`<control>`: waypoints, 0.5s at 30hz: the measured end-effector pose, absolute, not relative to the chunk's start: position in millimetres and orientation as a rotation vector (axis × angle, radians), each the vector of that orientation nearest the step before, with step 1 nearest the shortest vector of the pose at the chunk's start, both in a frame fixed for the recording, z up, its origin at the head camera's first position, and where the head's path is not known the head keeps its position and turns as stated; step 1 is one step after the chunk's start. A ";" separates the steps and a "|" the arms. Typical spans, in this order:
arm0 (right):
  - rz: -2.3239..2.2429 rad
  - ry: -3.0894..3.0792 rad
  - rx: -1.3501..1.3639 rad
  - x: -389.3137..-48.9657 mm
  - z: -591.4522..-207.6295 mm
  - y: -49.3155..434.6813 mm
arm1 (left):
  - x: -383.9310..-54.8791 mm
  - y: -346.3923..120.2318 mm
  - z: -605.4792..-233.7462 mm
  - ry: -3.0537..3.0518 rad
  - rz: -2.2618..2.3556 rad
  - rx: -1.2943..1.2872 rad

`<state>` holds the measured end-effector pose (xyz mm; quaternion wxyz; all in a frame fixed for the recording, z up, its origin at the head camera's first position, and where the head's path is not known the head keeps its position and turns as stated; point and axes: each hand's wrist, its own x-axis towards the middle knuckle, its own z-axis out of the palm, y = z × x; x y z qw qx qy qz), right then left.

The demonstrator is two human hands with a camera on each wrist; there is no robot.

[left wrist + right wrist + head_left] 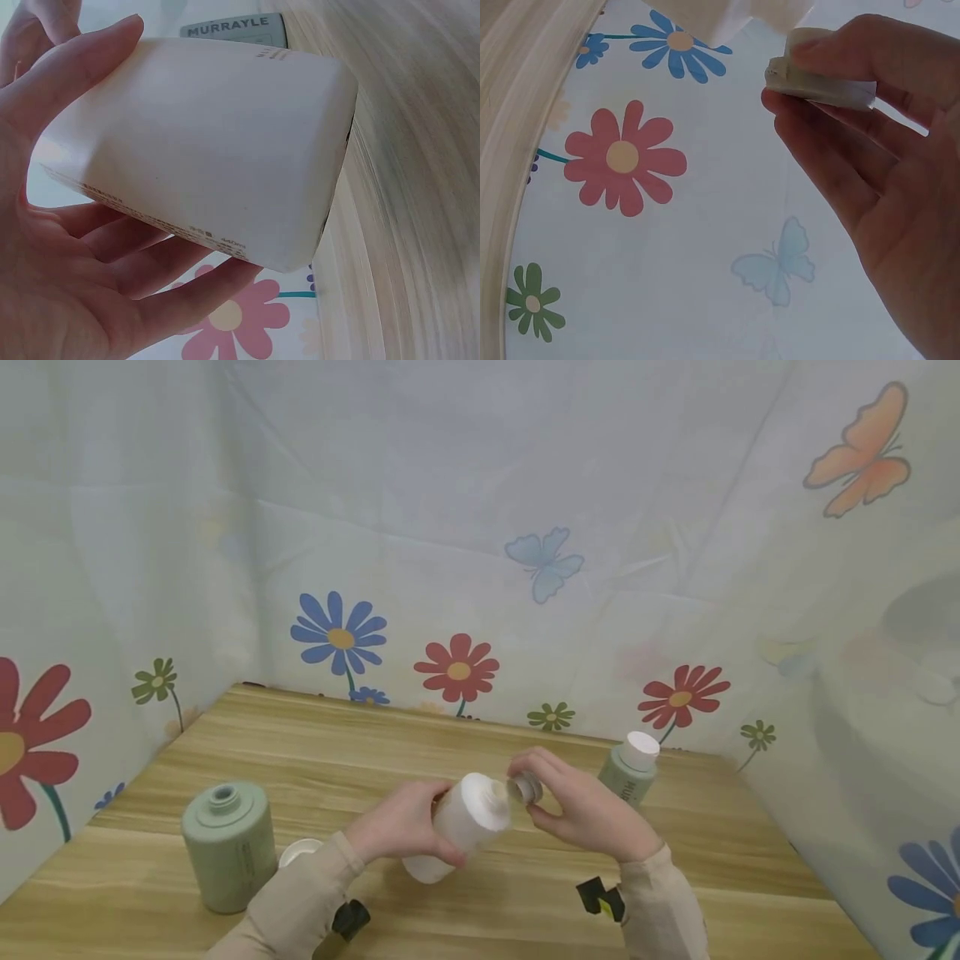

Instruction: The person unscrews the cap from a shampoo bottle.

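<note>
A white bottle [463, 825] is gripped by my left hand [397, 821] and leans to the right, its uncapped neck pointing at my right hand [577, 814]. In the left wrist view, the thumb and fingers lie around the bottle's body [210, 142], which carries small printed text. Between the thumb and fingertips of my right hand is a small pale cap [527, 787], held just off the bottle's mouth with its open side towards it. The right wrist view shows the cap [829, 84] pinched edge-on.
On the left of the wooden table [360, 735] stands a wide green bottle [228, 864] with an open neck. A white round lid [302, 848] lies beside it, partly behind my left sleeve. A green bottle with a white cap [641, 750] stands behind my right hand. Flower-printed cloth surrounds the table.
</note>
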<state>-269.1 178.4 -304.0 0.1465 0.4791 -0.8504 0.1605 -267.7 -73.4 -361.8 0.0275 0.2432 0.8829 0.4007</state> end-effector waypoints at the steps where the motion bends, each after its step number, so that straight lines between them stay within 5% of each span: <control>1: 0.460 -2.454 1.368 -268.9 -303.1 180.0 | -268.2 -73.3 -361.0 2.742 1.230 0.750; 15: 0.788 -2.404 1.267 -269.4 -325.8 198.7 | -271.2 -87.4 -362.6 2.708 1.414 0.649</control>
